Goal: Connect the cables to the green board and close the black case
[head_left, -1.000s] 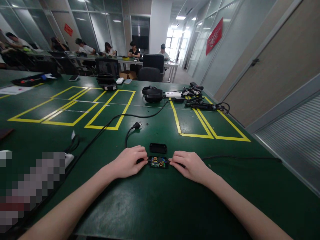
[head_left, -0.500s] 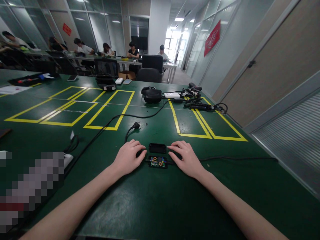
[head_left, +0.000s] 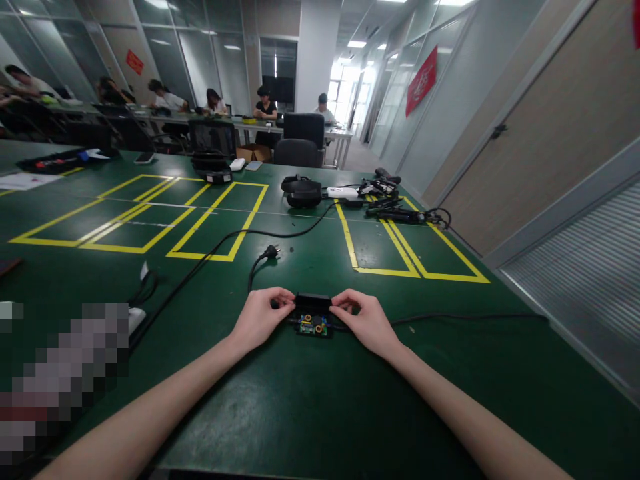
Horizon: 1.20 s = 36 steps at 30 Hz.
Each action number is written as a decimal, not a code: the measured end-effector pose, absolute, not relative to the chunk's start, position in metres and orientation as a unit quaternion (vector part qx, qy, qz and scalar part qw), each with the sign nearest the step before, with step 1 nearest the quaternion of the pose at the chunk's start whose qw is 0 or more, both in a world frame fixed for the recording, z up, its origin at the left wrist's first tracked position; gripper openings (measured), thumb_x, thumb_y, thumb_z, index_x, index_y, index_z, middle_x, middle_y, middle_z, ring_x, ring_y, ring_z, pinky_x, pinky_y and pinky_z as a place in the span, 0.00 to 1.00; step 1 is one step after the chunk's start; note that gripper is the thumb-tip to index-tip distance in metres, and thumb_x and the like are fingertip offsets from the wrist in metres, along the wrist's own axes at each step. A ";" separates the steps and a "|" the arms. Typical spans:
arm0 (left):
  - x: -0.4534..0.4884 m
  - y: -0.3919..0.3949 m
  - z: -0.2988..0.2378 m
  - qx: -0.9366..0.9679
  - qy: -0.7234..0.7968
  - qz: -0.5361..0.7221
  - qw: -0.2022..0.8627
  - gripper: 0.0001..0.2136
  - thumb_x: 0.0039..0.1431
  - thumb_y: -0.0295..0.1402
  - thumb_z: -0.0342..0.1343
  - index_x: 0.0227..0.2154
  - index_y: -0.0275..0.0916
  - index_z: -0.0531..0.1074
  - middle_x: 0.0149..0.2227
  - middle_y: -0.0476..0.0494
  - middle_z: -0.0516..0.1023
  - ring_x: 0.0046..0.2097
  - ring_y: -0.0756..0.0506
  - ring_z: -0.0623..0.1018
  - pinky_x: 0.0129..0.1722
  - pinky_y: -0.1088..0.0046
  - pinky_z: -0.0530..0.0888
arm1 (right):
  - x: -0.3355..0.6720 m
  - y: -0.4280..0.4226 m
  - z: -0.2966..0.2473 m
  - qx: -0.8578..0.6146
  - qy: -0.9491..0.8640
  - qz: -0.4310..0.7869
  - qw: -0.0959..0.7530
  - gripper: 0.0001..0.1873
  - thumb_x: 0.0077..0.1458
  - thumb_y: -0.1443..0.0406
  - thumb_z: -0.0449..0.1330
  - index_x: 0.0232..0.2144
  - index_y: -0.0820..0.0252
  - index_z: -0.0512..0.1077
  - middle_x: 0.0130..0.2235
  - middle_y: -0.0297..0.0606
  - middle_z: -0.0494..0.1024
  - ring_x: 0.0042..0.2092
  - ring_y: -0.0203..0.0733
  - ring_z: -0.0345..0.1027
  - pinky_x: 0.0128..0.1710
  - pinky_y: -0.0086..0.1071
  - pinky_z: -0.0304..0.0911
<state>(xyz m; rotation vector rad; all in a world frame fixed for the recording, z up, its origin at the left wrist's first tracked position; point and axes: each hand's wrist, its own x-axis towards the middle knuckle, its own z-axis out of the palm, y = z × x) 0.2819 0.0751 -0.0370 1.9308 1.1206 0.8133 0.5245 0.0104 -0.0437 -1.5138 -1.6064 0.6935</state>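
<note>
1. Head view, middle of the frame: my left hand has thumb and fingers pinched on the left end of a black rectangular plastic cover; my right hand pinches its right end.
2. Just below the cover, a shallow black plastic case holding a green circuit board lies open on the dark green tabletop.
3. Above my left hand lies a black plug with metal pins.
</note>
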 end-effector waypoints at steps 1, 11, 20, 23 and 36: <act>0.282 0.075 -0.036 0.749 0.435 0.325 0.379 0.07 0.57 0.33 0.61 0.34 0.38 0.81 0.30 0.47 0.84 0.31 0.45 0.80 0.35 0.71 0.77 | 0.524 0.011 -0.044 -0.591 -0.626 0.287 0.421 0.06 0.56 0.62 0.65 0.33 0.59 0.78 0.31 0.36 0.82 0.32 0.42 0.75 0.34 0.35 0.69; 0.281 0.071 -0.027 0.765 0.427 0.349 0.331 0.06 0.57 0.34 0.61 0.31 0.39 0.81 0.29 0.48 0.83 0.31 0.46 0.79 0.34 0.72 0.74 | 0.520 0.009 -0.043 -0.531 -0.615 0.300 0.500 0.08 0.57 0.59 0.66 0.32 0.58 0.77 0.38 0.41 0.84 0.38 0.45 0.80 0.40 0.39 0.77; 0.278 0.072 -0.028 0.800 0.401 0.341 0.289 0.04 0.58 0.28 0.59 0.29 0.39 0.78 0.30 0.49 0.81 0.32 0.48 0.77 0.35 0.73 0.73 | 0.521 0.006 -0.035 -0.483 -0.710 0.198 0.473 0.06 0.63 0.65 0.59 0.39 0.56 0.78 0.42 0.43 0.82 0.42 0.46 0.78 0.45 0.41 0.77; 0.279 0.072 -0.027 0.804 0.391 0.340 0.291 0.04 0.58 0.27 0.59 0.29 0.38 0.78 0.30 0.48 0.81 0.33 0.47 0.78 0.34 0.73 0.72 | 0.522 0.006 -0.033 -0.478 -0.719 0.169 0.475 0.08 0.63 0.67 0.59 0.39 0.56 0.79 0.42 0.43 0.82 0.44 0.47 0.78 0.47 0.43 0.76; 0.280 0.070 -0.022 0.806 0.397 0.320 0.300 0.04 0.58 0.32 0.60 0.29 0.39 0.79 0.28 0.50 0.80 0.29 0.48 0.74 0.33 0.73 0.71 | 0.521 0.009 -0.040 -0.508 -0.615 0.330 0.505 0.10 0.55 0.58 0.67 0.36 0.58 0.78 0.40 0.40 0.81 0.37 0.42 0.80 0.38 0.34 0.79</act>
